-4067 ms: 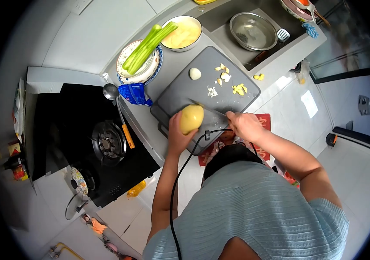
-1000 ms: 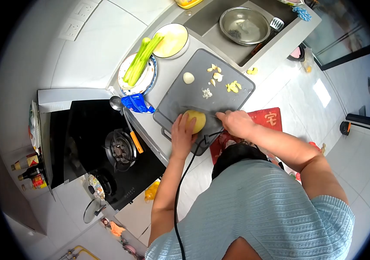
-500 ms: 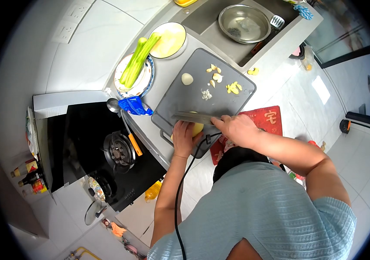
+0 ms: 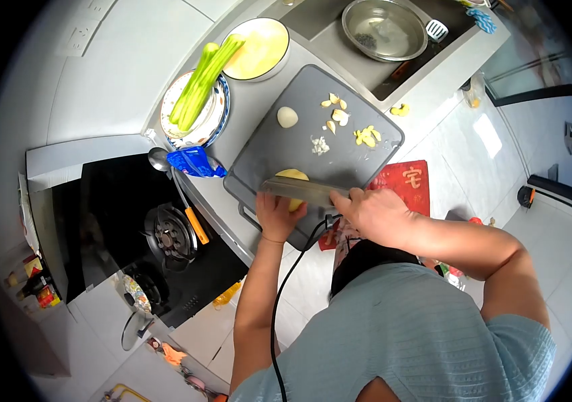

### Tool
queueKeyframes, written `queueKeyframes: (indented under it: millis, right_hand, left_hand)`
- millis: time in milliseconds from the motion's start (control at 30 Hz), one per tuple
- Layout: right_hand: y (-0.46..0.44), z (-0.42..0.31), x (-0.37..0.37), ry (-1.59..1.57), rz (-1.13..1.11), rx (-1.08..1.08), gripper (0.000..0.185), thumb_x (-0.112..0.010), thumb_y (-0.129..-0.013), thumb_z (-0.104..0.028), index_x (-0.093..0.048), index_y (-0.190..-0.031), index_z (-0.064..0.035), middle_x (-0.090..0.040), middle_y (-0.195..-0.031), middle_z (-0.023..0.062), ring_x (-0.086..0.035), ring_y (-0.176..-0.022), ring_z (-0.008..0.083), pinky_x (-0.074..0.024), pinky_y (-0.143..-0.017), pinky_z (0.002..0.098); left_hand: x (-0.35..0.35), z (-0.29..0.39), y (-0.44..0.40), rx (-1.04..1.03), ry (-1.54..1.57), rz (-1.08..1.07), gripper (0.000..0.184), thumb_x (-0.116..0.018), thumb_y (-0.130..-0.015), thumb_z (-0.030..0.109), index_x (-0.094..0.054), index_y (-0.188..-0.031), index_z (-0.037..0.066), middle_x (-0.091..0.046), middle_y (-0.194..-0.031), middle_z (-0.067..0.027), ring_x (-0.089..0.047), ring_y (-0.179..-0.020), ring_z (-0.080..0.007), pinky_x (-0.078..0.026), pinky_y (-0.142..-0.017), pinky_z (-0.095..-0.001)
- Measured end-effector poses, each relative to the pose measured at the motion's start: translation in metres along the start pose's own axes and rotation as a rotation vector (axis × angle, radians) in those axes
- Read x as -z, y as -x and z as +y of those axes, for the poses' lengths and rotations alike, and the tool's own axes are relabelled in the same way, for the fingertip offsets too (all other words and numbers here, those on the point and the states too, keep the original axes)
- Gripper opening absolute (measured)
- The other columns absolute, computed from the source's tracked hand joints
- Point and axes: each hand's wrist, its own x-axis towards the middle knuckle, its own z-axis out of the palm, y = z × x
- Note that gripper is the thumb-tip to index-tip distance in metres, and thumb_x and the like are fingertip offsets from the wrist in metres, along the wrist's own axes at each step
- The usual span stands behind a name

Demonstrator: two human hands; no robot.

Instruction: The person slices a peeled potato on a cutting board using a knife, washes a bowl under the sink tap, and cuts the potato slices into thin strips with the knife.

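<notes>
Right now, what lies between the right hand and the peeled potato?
The knife blade, reaching from the right hand across the peeled potato, as the head view shows.

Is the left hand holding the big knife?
No, the right hand holds the knife, while the left hand grips the peeled potato.

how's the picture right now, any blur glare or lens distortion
Head view: the knife in the right hand looks smeared, probably by motion; head view: a bright glare patch on the floor; head view: dark rounded borders and bowed lines, likely a wide-angle lens, with the bottles at left blurry.
</notes>
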Motion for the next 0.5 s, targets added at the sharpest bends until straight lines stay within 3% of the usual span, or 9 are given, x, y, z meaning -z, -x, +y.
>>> queueKeyframes:
  millis: [67,233,367,500]
  right_hand:
    - [-0.002,0.001,-0.001,-0.019,-0.017,0.009,0.064,-0.068,-0.076,-0.019,-0.046,-0.134,-0.0023,-0.059,-0.079,0.0131,-0.064,-0.062,0.0276,-0.0501,-0.05,0.0373]
    - [-0.002,-0.004,0.001,0.002,0.035,-0.051,0.052,-0.059,-0.079,-0.008,-0.05,-0.13,-0.0036,-0.062,-0.083,0.012,-0.064,-0.063,0.0292,-0.0509,-0.053,0.0389]
    - [0.007,-0.013,-0.002,-0.102,0.073,-0.13,0.051,-0.059,-0.077,-0.007,-0.052,-0.127,-0.0034,-0.062,-0.081,0.013,-0.063,-0.062,0.0317,-0.0494,-0.052,0.0398]
    - [0.013,-0.022,-0.006,-0.099,0.085,-0.13,0.051,-0.06,-0.077,-0.007,-0.053,-0.126,-0.003,-0.062,-0.081,0.0135,-0.062,-0.061,0.0313,-0.0485,-0.051,0.0396]
  left_hand:
    - [0.007,0.002,-0.009,-0.018,0.03,-0.067,0.053,-0.081,-0.06,0.024,-0.062,-0.109,0.013,-0.052,-0.117,-0.0125,-0.054,-0.104,-0.0365,-0.048,-0.084,-0.0468]
    - [0.006,-0.012,-0.007,-0.14,0.042,-0.061,0.053,-0.08,-0.061,0.023,-0.061,-0.109,0.014,-0.051,-0.119,-0.0123,-0.052,-0.109,-0.0365,-0.049,-0.086,-0.0465]
    - [0.014,-0.011,0.004,-0.274,0.059,-0.083,0.053,-0.081,-0.062,0.022,-0.061,-0.11,0.016,-0.051,-0.12,-0.0094,-0.052,-0.112,-0.0344,-0.049,-0.087,-0.0445]
    - [0.012,0.0,0.013,-0.212,0.049,-0.003,0.055,-0.082,-0.064,0.024,-0.06,-0.113,0.015,-0.052,-0.12,-0.007,-0.052,-0.114,-0.0309,-0.047,-0.089,-0.0436]
